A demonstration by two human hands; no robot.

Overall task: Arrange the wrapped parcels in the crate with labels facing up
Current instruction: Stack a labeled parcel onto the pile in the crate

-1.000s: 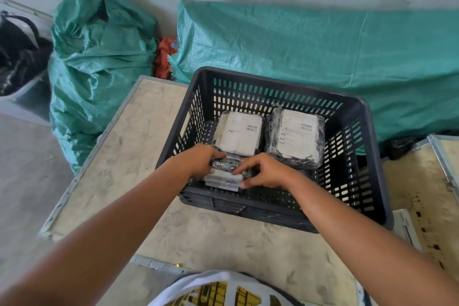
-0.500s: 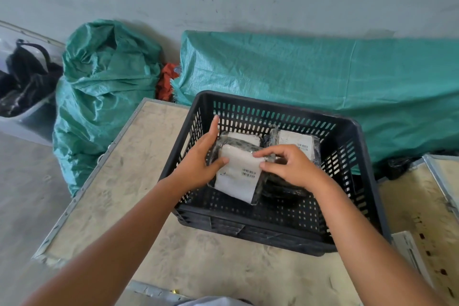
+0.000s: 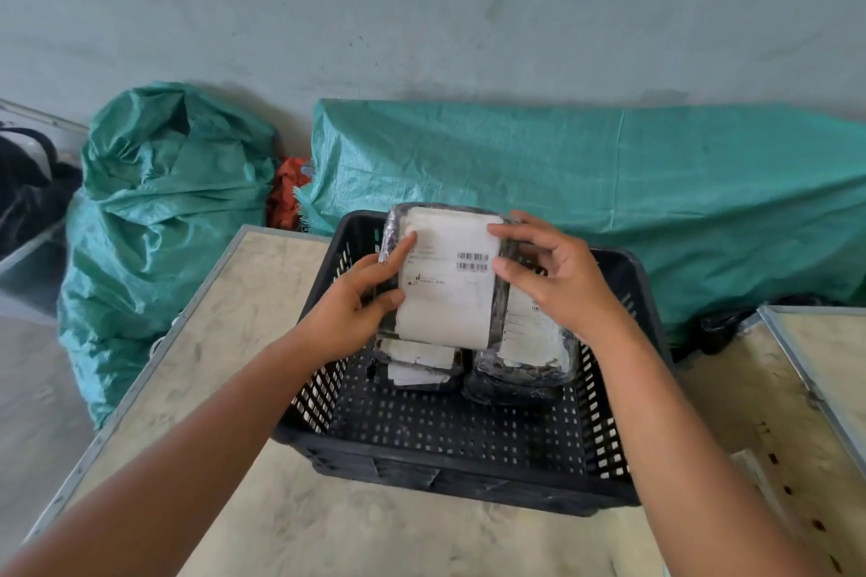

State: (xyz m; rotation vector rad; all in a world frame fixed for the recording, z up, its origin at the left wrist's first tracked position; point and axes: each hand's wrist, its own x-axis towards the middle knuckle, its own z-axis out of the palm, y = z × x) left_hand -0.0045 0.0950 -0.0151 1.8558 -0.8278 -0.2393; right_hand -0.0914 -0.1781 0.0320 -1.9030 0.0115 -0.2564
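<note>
A black slotted crate (image 3: 450, 478) stands on a pale board. I hold a wrapped parcel (image 3: 447, 281) above its far half, white barcode label facing me. My left hand (image 3: 361, 300) grips the parcel's left edge and my right hand (image 3: 553, 276) holds its right edge with fingers spread. Below it, a parcel (image 3: 419, 361) lies at the crate's back left and another parcel (image 3: 529, 351) at the back right, both with white labels up. The near half of the crate floor is bare.
The pale board (image 3: 262, 319) has a metal edge on the left. A second board (image 3: 815, 370) lies to the right. Green woven sacks (image 3: 159, 220) and a long green tarp bundle (image 3: 609, 183) line the wall behind. A grey bin (image 3: 28, 211) is far left.
The parcel was picked up from the crate's near left, turned over and raised, so its label now faces me above the two lying parcels. The camera tilted upward.
</note>
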